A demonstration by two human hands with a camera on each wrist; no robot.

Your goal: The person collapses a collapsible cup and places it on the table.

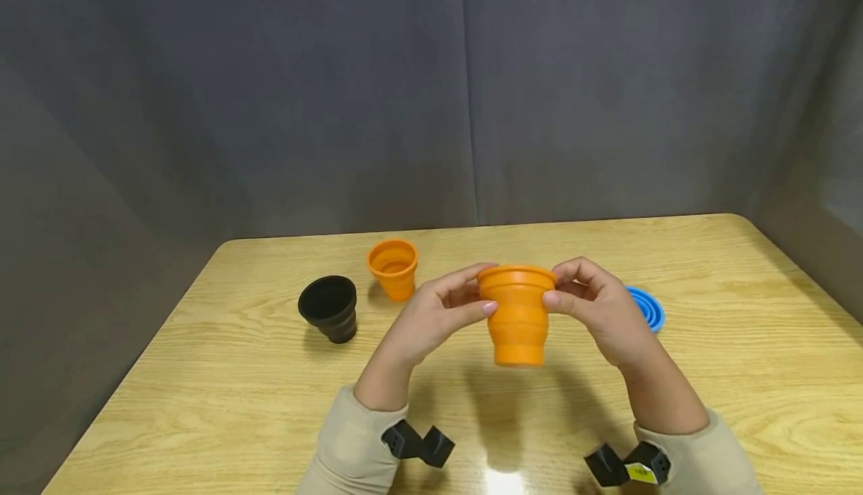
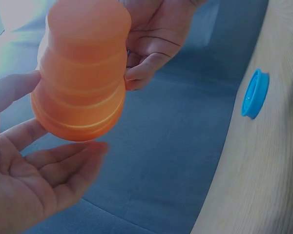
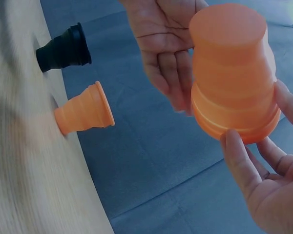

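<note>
One raised orange cup (image 1: 518, 323) stood between the left hand (image 1: 431, 315) and the right hand (image 1: 600, 315), so from the left it lay to the right, and from the right to the left. Neither hand was nearer, since both touched it. Each pinched its own side near the rim, thumb against the near wall and fingers bent around toward the back. The cup's long axis ran roughly upright, wide rim above, narrow base below and clear of the surface (image 1: 202, 405); its exact tilt could not be told. Beyond the left hand a second orange cup (image 1: 394, 274) and a black cup (image 1: 330, 311) stood on the surface; just past the right hand lay a blue ringed piece (image 1: 650, 309).
</note>
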